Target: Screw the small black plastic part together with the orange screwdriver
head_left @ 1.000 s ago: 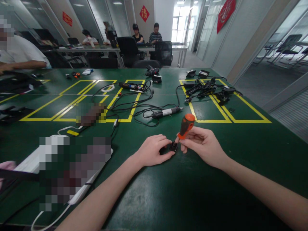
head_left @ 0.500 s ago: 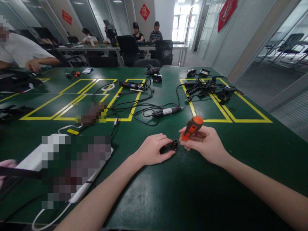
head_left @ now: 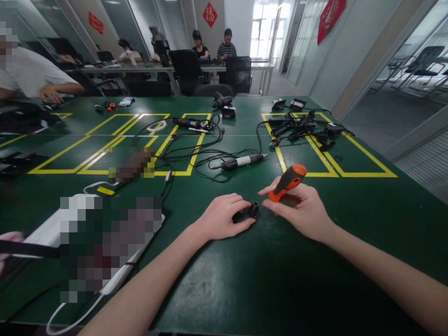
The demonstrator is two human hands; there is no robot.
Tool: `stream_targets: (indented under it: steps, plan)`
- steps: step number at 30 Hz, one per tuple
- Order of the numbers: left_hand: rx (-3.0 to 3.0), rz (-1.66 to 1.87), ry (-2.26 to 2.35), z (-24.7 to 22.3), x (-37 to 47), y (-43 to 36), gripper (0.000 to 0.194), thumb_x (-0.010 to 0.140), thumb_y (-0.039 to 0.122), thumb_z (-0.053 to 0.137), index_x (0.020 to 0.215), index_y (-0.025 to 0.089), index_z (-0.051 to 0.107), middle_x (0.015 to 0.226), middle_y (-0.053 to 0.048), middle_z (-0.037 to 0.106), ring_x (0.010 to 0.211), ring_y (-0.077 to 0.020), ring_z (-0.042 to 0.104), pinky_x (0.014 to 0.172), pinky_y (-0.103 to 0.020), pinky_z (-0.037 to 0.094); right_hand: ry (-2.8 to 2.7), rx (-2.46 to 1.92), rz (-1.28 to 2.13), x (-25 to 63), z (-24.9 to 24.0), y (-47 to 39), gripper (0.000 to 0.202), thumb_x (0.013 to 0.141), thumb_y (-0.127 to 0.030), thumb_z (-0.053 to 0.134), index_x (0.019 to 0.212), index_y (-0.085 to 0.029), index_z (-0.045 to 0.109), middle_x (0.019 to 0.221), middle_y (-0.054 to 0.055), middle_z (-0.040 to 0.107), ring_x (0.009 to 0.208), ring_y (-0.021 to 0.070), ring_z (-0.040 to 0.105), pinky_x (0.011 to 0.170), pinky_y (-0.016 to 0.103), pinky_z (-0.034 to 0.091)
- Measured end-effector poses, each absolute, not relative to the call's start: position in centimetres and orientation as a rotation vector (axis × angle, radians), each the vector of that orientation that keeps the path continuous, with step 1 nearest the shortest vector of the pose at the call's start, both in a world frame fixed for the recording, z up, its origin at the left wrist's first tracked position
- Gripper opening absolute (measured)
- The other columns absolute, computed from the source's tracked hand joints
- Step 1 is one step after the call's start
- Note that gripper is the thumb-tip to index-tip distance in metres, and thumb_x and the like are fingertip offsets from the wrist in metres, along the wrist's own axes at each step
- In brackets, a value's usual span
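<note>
My left hand [head_left: 226, 217] rests on the green table, with thumb and forefinger closed around a small black cylindrical part [head_left: 254, 211] that has a narrower tube on top. Just right of it, my right hand [head_left: 304, 210] grips a screwdriver [head_left: 289, 182] with an orange and dark grey handle. The handle leans up and to the right, and its lower end points toward the black part. I cannot make out the shaft or its tip.
Beyond my hands lies a grey and black electric screwdriver [head_left: 243, 162] with its cord. Tangled black cables [head_left: 301, 126] lie at the back right, and a power drill [head_left: 221, 101] stands farther off. A white power strip [head_left: 126, 275] is at the left. A co-worker's hand [head_left: 52, 93] rests at the far left.
The screwdriver handle has tilted farther right, and my right fingers have shifted on it. My left hand and the black part have stayed in place.
</note>
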State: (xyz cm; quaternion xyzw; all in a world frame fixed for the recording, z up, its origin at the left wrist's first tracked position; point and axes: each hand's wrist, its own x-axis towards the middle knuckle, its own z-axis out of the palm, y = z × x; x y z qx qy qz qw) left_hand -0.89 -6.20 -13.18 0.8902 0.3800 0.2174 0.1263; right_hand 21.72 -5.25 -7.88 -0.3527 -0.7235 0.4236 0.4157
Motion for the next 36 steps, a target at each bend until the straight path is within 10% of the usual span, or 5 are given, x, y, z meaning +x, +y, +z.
stream_targets:
  steps: [10,36]
  plan:
    - [2.606,0.617,1.117,-13.1,-0.9,-6.2,0.023,0.096,0.041,0.062,0.097,0.018,0.067,0.085,-0.004,0.067,0.081,-0.0183,0.062,0.067,-0.030,0.045,-2.047,-0.955,0.909,22.1,-7.4,-5.3,0.033,0.093,-0.025,0.061,0.125,-0.022,0.069,0.081,0.002,0.068,0.073,0.0194,0.063,0.064,0.030,0.054]
    - [2.612,0.655,1.109,-13.4,-0.9,-6.1,0.024,0.095,0.041,0.062,0.088,0.017,0.064,0.084,-0.003,0.066,0.079,-0.0176,0.061,0.068,-0.029,0.044,-2.300,-1.073,0.943,20.9,-4.9,-3.9,0.016,0.090,-0.024,0.059,0.104,-0.021,0.066,0.061,-0.008,0.043,0.058,0.0131,0.045,0.061,0.027,0.038]
